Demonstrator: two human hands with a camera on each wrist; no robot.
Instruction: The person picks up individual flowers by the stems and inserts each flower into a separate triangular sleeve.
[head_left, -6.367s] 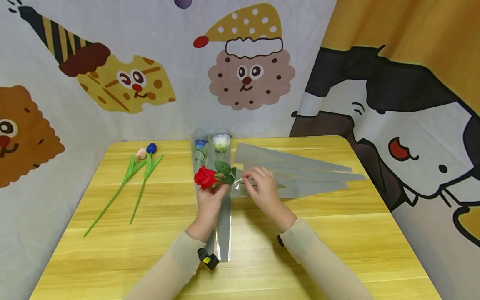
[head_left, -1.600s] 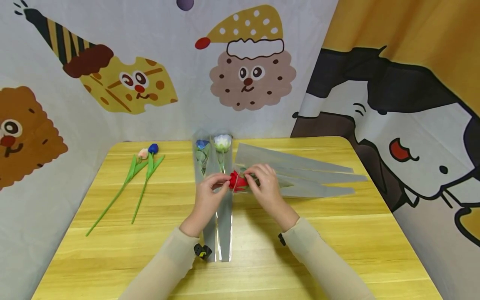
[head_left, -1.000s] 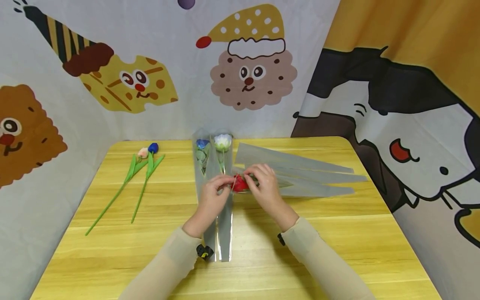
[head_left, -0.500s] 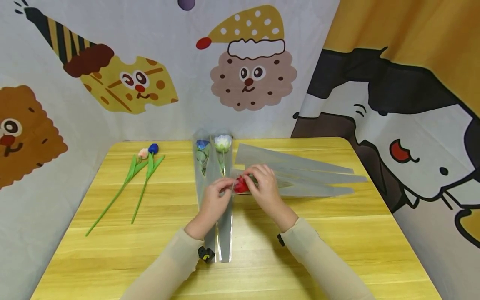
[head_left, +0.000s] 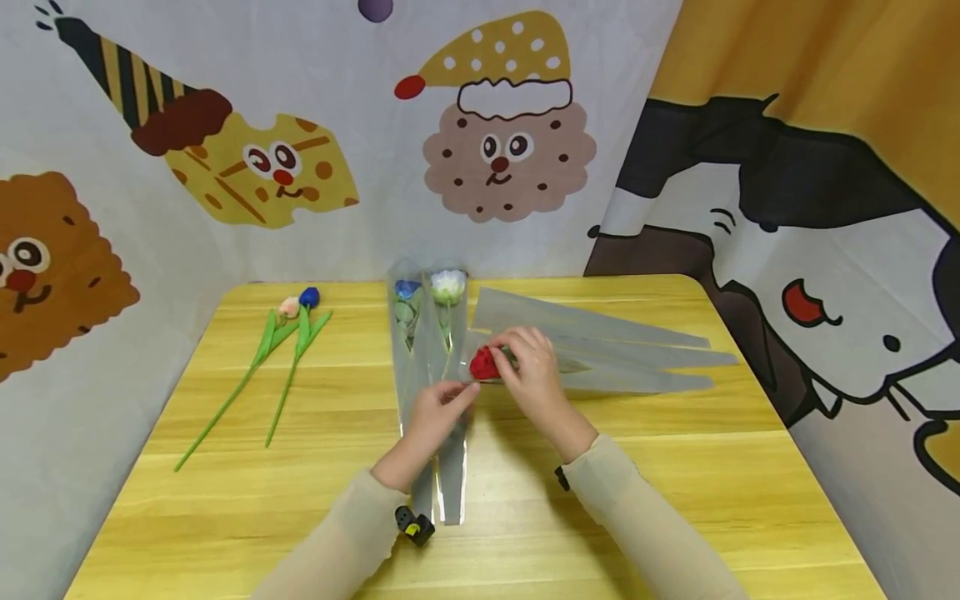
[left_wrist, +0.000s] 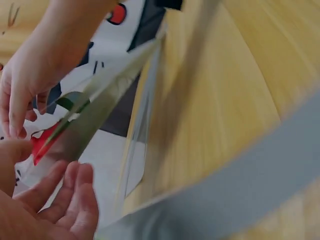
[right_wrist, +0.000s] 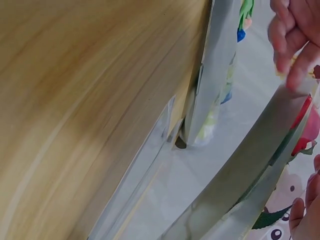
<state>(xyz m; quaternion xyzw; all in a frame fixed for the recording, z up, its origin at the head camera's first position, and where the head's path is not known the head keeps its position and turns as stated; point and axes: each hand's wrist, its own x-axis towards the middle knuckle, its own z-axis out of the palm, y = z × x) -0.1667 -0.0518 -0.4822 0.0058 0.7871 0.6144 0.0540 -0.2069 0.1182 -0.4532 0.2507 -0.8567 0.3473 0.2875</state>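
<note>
Sleeve: red rose;
Right hand: fingers pinching its mouth;
Left hand: fingers parted;
Other sleeves: blue flower; white flower

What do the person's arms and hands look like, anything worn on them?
The left sleeve and right sleeve are long and pale beige. The left hand and right hand wear no gloves. A black device with a yellow mark sits at the left cuff; a small black piece shows at the right.
</note>
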